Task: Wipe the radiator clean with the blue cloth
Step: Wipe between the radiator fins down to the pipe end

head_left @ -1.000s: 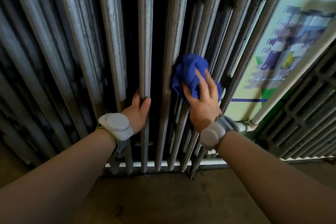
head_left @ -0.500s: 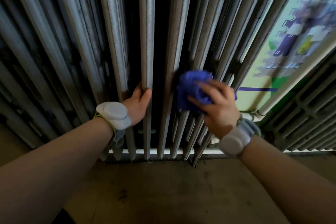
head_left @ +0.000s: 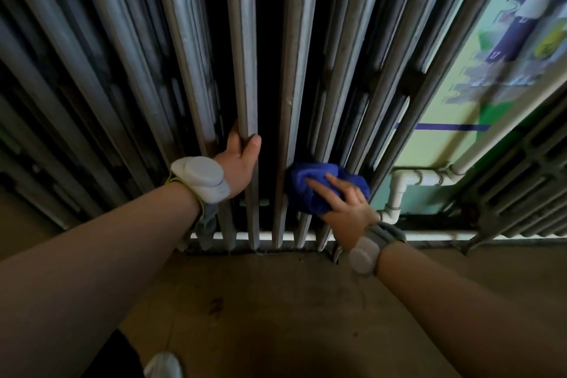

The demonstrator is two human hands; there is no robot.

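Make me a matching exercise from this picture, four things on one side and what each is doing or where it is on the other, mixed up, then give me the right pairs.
Things
1. left hand
2. right hand
3. blue cloth
4. white pipe

States or places
A. bunched against the lower radiator columns
B. grips one radiator column
C. runs along the painted wall, to the right of the radiator
D. presses on the cloth with fingers spread

Pairs: 1-B, 2-D, 3-A, 4-C
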